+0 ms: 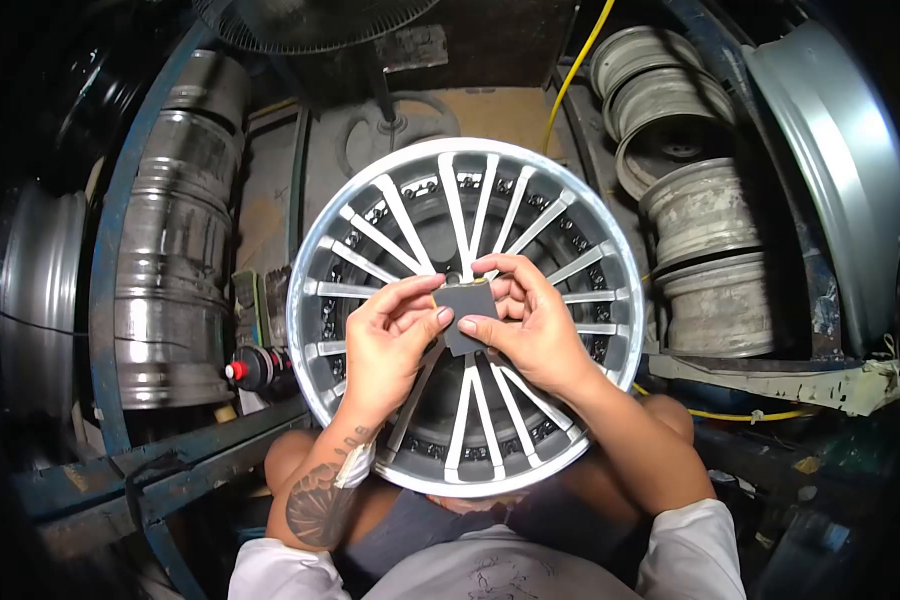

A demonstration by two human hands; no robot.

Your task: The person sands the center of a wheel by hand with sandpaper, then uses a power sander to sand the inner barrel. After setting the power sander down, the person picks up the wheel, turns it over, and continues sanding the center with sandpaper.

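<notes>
Grey sandpaper (467, 312) over silver wheel (467, 425)

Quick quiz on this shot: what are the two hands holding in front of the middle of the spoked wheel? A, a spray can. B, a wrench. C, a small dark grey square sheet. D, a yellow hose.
C: the left hand and right hand pinch a dark grey sheet between their fingertips, right in front of the hub of the spoked wheel.

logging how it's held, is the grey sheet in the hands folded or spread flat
Spread flat: the grey sheet shows as one rectangle pinched between left hand and right hand. Layers behind: cannot tell.
</notes>
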